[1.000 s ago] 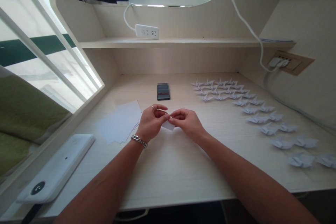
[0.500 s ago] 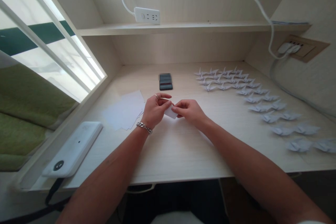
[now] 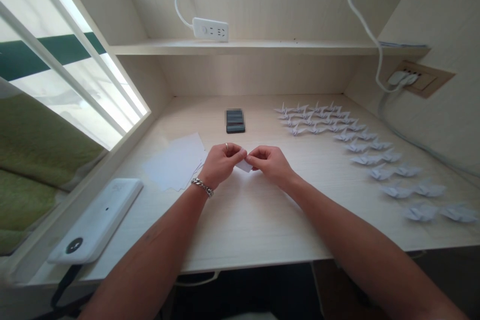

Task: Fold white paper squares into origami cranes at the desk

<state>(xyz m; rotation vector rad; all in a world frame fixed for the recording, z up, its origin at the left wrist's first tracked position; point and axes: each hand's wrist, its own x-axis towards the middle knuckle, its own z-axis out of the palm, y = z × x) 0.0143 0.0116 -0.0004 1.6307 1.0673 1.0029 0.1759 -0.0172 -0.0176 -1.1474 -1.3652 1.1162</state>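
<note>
A small folded piece of white paper (image 3: 244,165) is pinched between my two hands above the middle of the desk. My left hand (image 3: 222,162), with a ring and a chain bracelet, grips its left and upper part between thumb and fingers. On the other side my right hand (image 3: 270,161) closes thumb and fingertips on its right edge. The fingers cover much of the paper, so its folds cannot be made out. Loose white sheets (image 3: 174,161) lie flat just left of my left hand. Rows of several folded paper cranes (image 3: 317,120) stand to the right.
A dark phone-like device (image 3: 235,121) lies beyond my hands. At the left edge rests a white power bank (image 3: 98,220) with a black strap. A power strip (image 3: 210,29) leans on the shelf (image 3: 262,49). A white cable (image 3: 360,12) hangs near the wall socket (image 3: 423,78).
My left fingers, stretched out before, have curled in and closed on the paper. The right hand keeps its pinch. The whole view has shifted slightly.
</note>
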